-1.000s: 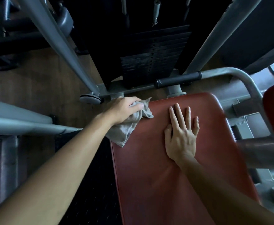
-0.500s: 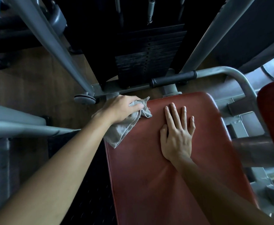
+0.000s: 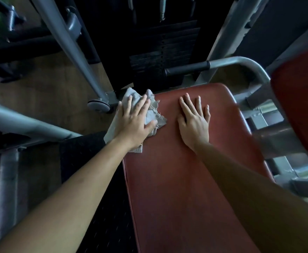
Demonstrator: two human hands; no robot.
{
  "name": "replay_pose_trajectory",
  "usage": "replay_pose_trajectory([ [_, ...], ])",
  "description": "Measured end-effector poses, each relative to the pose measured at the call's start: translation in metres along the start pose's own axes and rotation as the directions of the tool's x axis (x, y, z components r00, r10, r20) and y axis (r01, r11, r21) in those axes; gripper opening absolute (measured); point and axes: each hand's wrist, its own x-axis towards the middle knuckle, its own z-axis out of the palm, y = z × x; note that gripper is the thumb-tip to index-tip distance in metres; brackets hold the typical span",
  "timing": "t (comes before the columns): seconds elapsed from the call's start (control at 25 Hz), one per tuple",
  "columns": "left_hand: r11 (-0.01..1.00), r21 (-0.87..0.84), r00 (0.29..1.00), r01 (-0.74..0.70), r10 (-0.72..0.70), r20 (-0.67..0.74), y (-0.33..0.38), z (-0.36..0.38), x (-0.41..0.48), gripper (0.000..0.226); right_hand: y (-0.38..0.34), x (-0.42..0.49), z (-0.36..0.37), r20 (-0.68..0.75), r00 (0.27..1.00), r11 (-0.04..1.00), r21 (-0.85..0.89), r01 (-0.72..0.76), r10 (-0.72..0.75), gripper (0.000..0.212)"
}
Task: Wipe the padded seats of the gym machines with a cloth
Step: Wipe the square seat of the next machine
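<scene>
Dim gym floor of brown wood (image 3: 45, 92) lies beneath grey steel frame bars (image 3: 71, 50) and a dark weight stack (image 3: 164, 52). Just in front of the stack, a red padded seat (image 3: 186, 170) stretches toward the viewer. At its far left corner sits a crumpled grey cloth (image 3: 154, 110), part on the padding and part hanging over the edge. The left hand (image 3: 133, 123) lies flat on the cloth with straight, spread fingers, pressing it down against the seat. The right hand (image 3: 194, 119) rests palm down on the bare padding near the far end, fingers straight and slightly apart, holding nothing. A black-gripped handle (image 3: 188, 68) runs across behind the seat, and another red pad (image 3: 302, 99) shows at the right edge.
</scene>
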Motion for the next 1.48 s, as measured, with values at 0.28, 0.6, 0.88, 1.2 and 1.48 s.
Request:
replay_pose_trajectory([
  [0.28, 0.996, -0.054, 0.997, 0.072, -0.07, 0.037, 0.044, 0.019, -0.082, 0.081, 0.022, -0.078, -0.023, 0.181, 0.971, 0.982, 0.138, 0.132, -0.156, 0.065],
  [0.6, 0.978, -0.125, 0.981, 0.165, -0.15, 0.119, 0.11, 0.046, -0.188, 0.076, 0.031, -0.2, -0.065, 0.292, 0.956, 0.862, 0.493, -0.116, -0.038, 0.045],
  [0.88, 0.558, -0.827, 0.991, 0.071, -0.135, -0.006, 0.158, 0.018, -0.279, 0.041, 0.043, -0.275, -0.096, 0.307, 0.947, 0.883, 0.465, -0.058, -0.099, 0.044],
  [1.2, 0.925, -0.308, 0.973, 0.221, -0.189, 0.128, 0.06, 0.054, -0.285, 0.057, -0.019, -0.283, -0.06, 0.383, 0.892, 0.966, 0.01, 0.257, -0.241, 0.066],
  [1.48, 0.981, -0.155, 0.993, 0.116, -0.111, 0.041, 0.054, 0.065, -0.29, 0.06, -0.014, -0.3, -0.059, 0.226, 0.973, 0.998, -0.036, 0.047, -0.038, 0.068],
])
